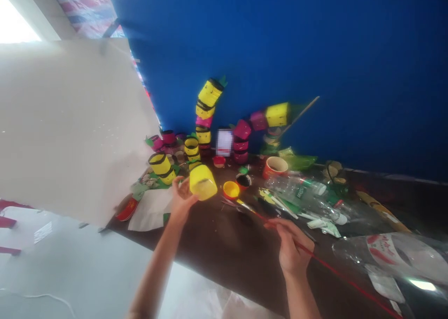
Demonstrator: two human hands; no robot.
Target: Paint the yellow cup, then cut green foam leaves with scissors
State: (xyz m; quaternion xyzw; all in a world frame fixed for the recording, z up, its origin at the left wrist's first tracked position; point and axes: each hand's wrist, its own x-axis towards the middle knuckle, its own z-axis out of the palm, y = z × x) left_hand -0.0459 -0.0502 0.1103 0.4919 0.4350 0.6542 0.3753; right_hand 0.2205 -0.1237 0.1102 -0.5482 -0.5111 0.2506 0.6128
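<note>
My left hand (182,197) grips a yellow-painted cup (203,182) that looks cut from a plastic bottle, tilted with its base toward me. In my right hand (292,244) is a long red-handled paintbrush (259,215). Its yellow-tinged bristles point left, just beside a small tub of yellow paint (231,190). Against that tub stands another holding dark paint (243,181). Yellow cups with black bands (162,168) stand behind my left hand.
Stacked yellow and magenta cups (241,144) lean by the blue wall (315,67). Clear plastic bottles (392,253) lie on the dark table (224,258) at right. An orange cup (276,167) stands behind the paint; white paper (150,209) lies left.
</note>
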